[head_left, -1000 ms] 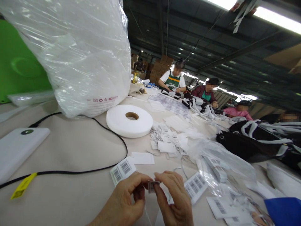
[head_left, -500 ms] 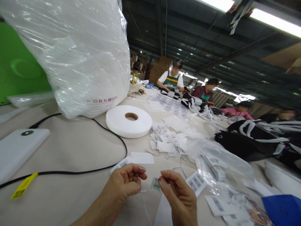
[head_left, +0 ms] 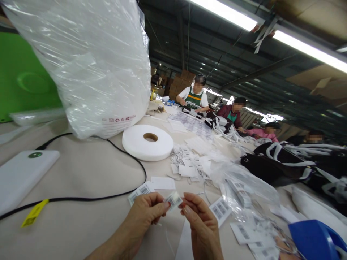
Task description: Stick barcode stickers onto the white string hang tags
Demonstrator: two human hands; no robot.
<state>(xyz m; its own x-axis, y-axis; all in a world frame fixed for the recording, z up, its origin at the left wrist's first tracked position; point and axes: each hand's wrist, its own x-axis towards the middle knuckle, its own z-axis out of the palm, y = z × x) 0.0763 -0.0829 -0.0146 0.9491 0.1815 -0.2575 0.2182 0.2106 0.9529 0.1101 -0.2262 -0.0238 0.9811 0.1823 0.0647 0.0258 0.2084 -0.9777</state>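
Note:
Between my hands is a small barcode label (head_left: pixel 174 200), held up above the table. My left hand (head_left: pixel 148 213) pinches its left edge between thumb and forefinger. At the opposite edge, the thumb and fingers of my right hand (head_left: pixel 202 220) are closed on it too. A thin white string (head_left: pixel 169 240) hangs below my left fingers; what it is fixed to is hidden. Behind my left hand lies a barcode sheet (head_left: pixel 139 190), partly covered, beside a blank white card (head_left: pixel 163 182). Another barcode sheet (head_left: pixel 221 211) lies just right of my right hand.
A white tape roll (head_left: pixel 132 144) and a heap of strung tags (head_left: pixel 188 166) lie ahead. A large plastic bag (head_left: pixel 108 72) towers at left, near a black cable (head_left: pixel 89 198) and a white phone-like device (head_left: pixel 24 173). Black goods (head_left: pixel 260 168) are piled right; co-workers (head_left: pixel 193 97) sit beyond.
My left hand has come to the label and closed on its left edge. The label has risen and tilted between both hands; before, only my right hand held it.

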